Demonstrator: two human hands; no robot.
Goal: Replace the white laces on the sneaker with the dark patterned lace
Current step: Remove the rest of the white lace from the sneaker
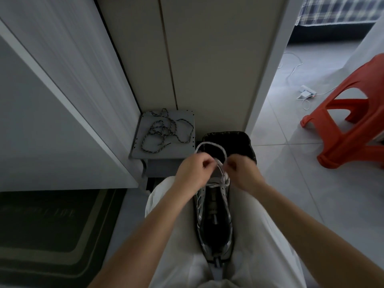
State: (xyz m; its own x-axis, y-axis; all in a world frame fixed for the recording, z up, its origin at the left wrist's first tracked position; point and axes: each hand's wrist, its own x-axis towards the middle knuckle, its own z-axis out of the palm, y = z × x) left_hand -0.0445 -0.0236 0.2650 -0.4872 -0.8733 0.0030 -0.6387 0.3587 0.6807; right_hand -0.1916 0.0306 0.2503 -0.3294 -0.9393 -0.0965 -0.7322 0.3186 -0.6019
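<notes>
The sneaker (215,217) lies on the person's lap between the two legs, with its heel toward the body and its toe end pointing away. Most of the eyelets look free. The white lace (210,144) seems to be threaded only in the rows nearest the toe, and from there it rises in a loop over the black bin (248,142) that stands just beyond the knees.

The left hand (192,172) has its fingers curled and pinches one strand of this lace. The right hand (244,173) pinches the other strand in the same way, just beside it. Both hands are above the front part of the shoe.

The dark patterned lace (166,132) lies in a loose tangle on the small grey stool (143,155). It is to the left of the bin, apart from the hands, and not yet in use.

Both laces are probably very light, soft and limp, so they will not keep any shape and may slip through a weak pinch. The white one is best held close to the eyelet and pulled along the line of the hole. The dark one should be taken by its stiff tip, which is the only part that can be pushed through an eyelet, and its tangle may need to be shaken out first. The shoe itself looks firm enough to rest steadily between the legs.
</notes>
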